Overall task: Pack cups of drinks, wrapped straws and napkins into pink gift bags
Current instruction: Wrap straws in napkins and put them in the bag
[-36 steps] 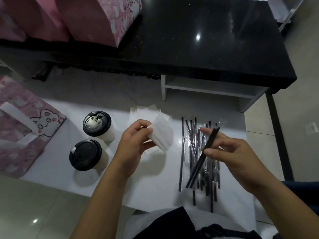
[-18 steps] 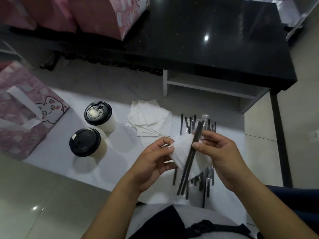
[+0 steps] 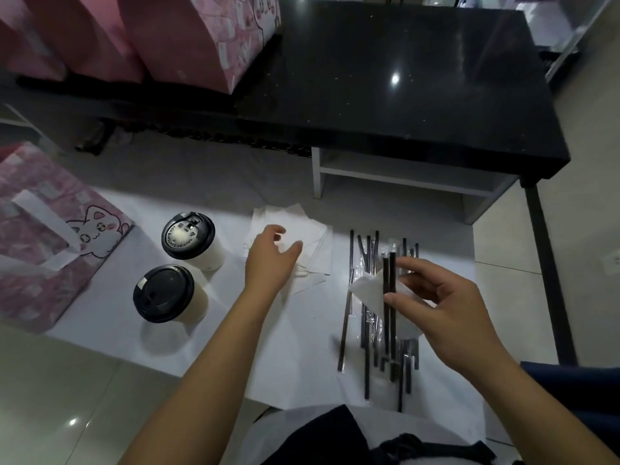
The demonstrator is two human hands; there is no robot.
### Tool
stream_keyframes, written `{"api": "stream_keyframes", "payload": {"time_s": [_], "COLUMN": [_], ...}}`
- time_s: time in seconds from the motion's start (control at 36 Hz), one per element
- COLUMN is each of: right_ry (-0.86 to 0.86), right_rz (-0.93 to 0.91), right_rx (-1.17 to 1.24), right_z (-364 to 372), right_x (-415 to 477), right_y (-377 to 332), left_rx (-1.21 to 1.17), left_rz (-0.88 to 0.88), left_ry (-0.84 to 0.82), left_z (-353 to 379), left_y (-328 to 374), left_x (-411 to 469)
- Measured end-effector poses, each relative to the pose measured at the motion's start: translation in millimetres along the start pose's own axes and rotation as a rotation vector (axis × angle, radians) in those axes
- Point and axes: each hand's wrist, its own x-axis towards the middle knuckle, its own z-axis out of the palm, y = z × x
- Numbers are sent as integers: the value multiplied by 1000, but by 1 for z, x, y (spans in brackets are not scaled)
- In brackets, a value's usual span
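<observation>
My right hand pinches two black wrapped straws together with a folded white napkin, held above the loose pile of wrapped straws on the white sheet. Over the napkin stack, my left hand hovers with fingers loosely spread and nothing in it. Two white cups with black lids stand to the left of that hand. A pink cat-print gift bag lies at the far left.
A black low table fills the top of the view, with more pink gift bags standing on its left part. The white sheet covers the tiled floor. My dark clothing shows at the bottom edge.
My left hand passed its napkin to the right hand, let go and moved left over the napkin stack. The right hand now holds napkin and straws together, farther right.
</observation>
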Motion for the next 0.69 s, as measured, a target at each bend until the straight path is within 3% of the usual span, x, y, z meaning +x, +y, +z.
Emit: {"api": "stream_keyframes", "payload": {"time_s": [0.19, 0.28, 0.53, 0.69], "right_ry": [-38, -54, -44, -39], "right_rz": [-57, -49, -20, 0], "right_rx": [-77, -98, -76, -57], "right_z": [-2, -3, -4, -3], "right_x": [-6, -9, -11, -7], "right_y": [1, 3, 13, 16], "left_rx": [347, 334, -249, -668], "left_rz": [-44, -43, -158, -367], "left_ry": [82, 110, 212, 177], "left_z": [28, 29, 4, -6], "left_y": [12, 15, -9, -12], "left_x": [37, 36, 22, 13]}}
